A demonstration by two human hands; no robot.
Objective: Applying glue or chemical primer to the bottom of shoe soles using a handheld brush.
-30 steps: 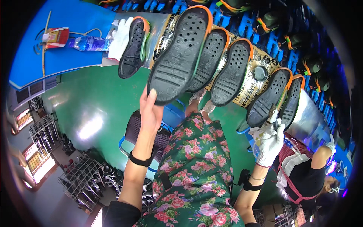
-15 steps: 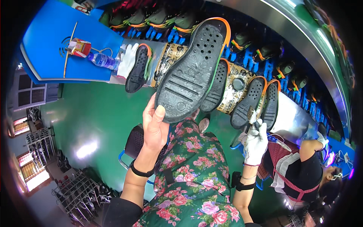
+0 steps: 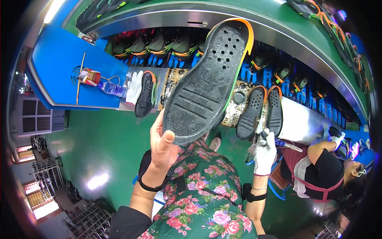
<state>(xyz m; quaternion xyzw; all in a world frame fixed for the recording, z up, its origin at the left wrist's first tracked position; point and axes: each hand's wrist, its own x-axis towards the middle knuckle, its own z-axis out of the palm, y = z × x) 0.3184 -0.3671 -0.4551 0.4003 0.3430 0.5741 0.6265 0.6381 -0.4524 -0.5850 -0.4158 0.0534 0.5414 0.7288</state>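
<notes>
Centrally, the bare left hand [image 3: 162, 145] gripped a black shoe sole [image 3: 207, 79] by its lower end, thumb on the face, fingers curled behind; sole held up before the bench [image 3: 300, 123]. Gloved right hand [image 3: 264, 153]: fingers bent round a brush-like tool [image 3: 259, 126], tip overlapping two benched soles [image 3: 250, 113]; contact unclear.

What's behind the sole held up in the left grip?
Patterned tan sheeting shows on both sides of the sole, a dark disc on its right part, shoes beyond. Whatever lies directly behind is covered.
</notes>
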